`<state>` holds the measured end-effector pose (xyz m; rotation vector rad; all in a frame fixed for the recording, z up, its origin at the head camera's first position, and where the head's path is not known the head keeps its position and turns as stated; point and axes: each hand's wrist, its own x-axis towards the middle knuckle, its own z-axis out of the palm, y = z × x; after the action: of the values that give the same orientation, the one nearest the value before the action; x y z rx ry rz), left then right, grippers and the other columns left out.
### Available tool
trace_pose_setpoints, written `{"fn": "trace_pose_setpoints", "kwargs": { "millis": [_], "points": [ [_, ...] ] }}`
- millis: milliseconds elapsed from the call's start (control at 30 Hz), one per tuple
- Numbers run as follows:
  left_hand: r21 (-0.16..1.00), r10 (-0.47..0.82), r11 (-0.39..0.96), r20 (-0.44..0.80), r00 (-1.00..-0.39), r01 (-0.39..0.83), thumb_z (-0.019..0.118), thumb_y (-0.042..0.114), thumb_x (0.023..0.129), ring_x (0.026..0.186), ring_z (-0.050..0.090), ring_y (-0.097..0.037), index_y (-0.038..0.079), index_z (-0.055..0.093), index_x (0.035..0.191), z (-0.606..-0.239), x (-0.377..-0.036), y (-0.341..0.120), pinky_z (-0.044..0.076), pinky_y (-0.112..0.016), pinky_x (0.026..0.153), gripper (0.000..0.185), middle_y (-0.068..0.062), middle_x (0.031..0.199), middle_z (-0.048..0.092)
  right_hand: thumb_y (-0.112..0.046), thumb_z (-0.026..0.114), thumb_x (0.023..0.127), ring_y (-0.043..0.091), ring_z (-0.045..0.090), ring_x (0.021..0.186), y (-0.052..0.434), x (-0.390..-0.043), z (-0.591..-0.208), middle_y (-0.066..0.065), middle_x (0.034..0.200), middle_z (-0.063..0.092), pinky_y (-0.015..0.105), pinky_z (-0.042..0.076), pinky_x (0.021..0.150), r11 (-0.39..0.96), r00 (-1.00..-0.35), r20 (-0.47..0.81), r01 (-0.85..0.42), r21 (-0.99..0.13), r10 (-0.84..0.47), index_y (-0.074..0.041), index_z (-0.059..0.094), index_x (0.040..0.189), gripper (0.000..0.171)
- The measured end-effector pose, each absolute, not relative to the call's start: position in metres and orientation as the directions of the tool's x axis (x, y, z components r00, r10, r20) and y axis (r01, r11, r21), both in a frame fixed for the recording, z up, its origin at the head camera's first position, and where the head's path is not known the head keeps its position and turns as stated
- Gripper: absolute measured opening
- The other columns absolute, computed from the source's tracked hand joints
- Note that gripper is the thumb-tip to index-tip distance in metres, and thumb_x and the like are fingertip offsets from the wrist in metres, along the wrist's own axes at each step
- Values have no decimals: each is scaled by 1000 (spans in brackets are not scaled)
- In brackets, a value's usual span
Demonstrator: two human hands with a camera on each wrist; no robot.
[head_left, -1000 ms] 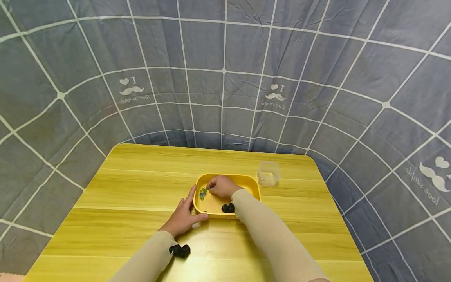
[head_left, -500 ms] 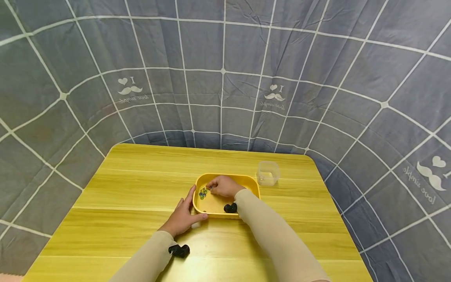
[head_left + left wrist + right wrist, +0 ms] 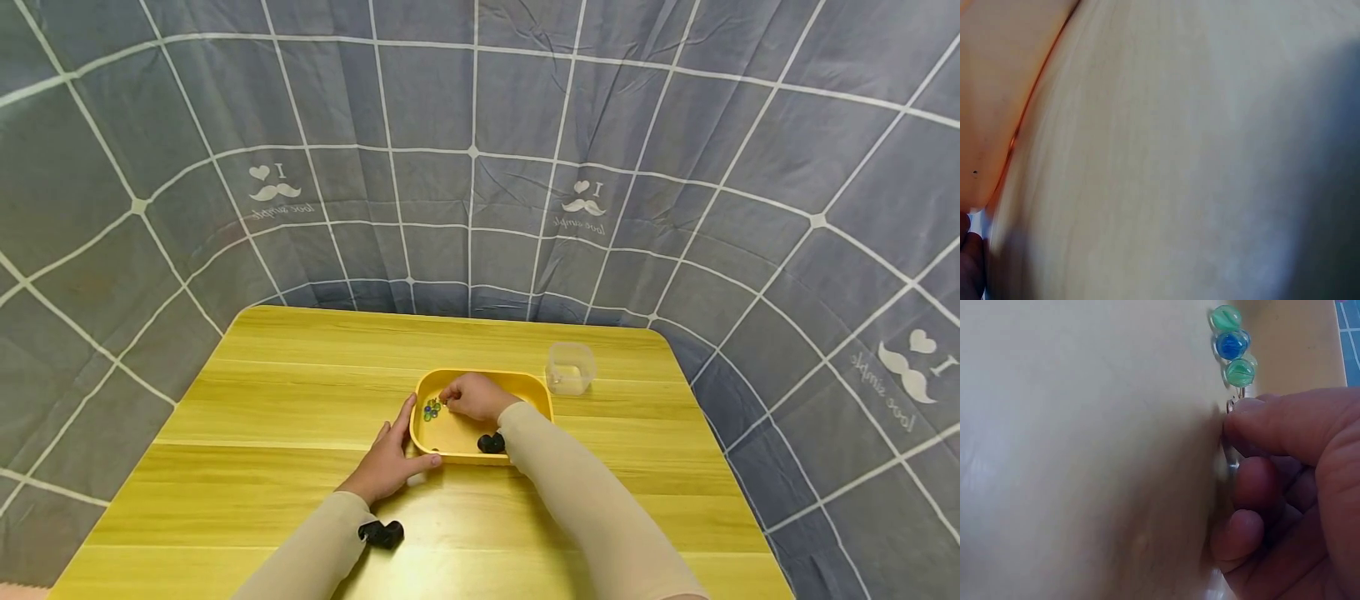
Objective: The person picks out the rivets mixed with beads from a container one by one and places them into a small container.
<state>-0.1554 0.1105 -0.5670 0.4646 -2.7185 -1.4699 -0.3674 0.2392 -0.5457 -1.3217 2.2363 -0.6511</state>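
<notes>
A yellow tray point(image 3: 534, 392) sits mid-table with several glass marbles point(image 3: 431, 409) in its left end. My right hand point(image 3: 467, 395) is inside the tray just right of them. In the right wrist view its thumb and fingers point(image 3: 1272, 431) pinch a small glassy thing that looks like a clear marble point(image 3: 1230, 464). Beside it lie two green marbles and a blue marble point(image 3: 1233, 344). My left hand point(image 3: 390, 457) rests on the table against the tray's front left corner, with straight fingers along the side and the thumb on the front rim. The left wrist view is blurred and shows the tray wall point(image 3: 997, 94).
A clear plastic cup point(image 3: 571, 367) stands upright just right of the tray's far corner. The yellow wooden table point(image 3: 300, 392) is ringed by a grey grid-patterned cloth point(image 3: 480, 167) at the back and both sides.
My right forearm has shifted very slightly to the right. Both hands otherwise stay where they were.
</notes>
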Motion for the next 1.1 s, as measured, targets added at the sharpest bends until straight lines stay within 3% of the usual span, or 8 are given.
{"fn": "trace_pose_setpoints", "kwargs": {
  "millis": [300,633,900,1100],
  "points": [
    [826,-259,508,-124,-958,-244,82,60,86,163,-1,-48,38,0,170,-564,-154,113,0,-67,130,119,-7,173,29,-13,72,100,5,63,88,238,-360,-535,-1,115,80,21,55,85,458,-450,-159,-701,-547,-879,-12,82,118,21],
    [823,-280,495,-151,-948,-278,81,60,86,161,-4,-52,43,0,169,-563,-146,119,5,-75,126,117,-6,174,27,-13,75,98,4,62,86,241,-353,-534,0,108,81,21,55,85,437,-421,-159,-727,-529,-893,-10,83,113,17],
    [833,-271,486,-142,-952,-263,82,58,87,161,-4,-51,42,0,170,-565,-145,118,3,-74,126,117,-6,174,28,-14,77,97,5,55,74,242,-352,-539,-3,97,79,18,48,73,453,-435,-176,-692,-562,-883,-13,83,103,9],
    [830,-272,490,-145,-951,-267,82,59,86,161,-3,-52,42,1,169,-564,-143,117,4,-75,126,117,-6,174,28,-14,77,97,4,57,74,242,-352,-544,-4,99,80,17,50,73,452,-439,-174,-675,-583,-881,-13,84,103,9]
  ]
}}
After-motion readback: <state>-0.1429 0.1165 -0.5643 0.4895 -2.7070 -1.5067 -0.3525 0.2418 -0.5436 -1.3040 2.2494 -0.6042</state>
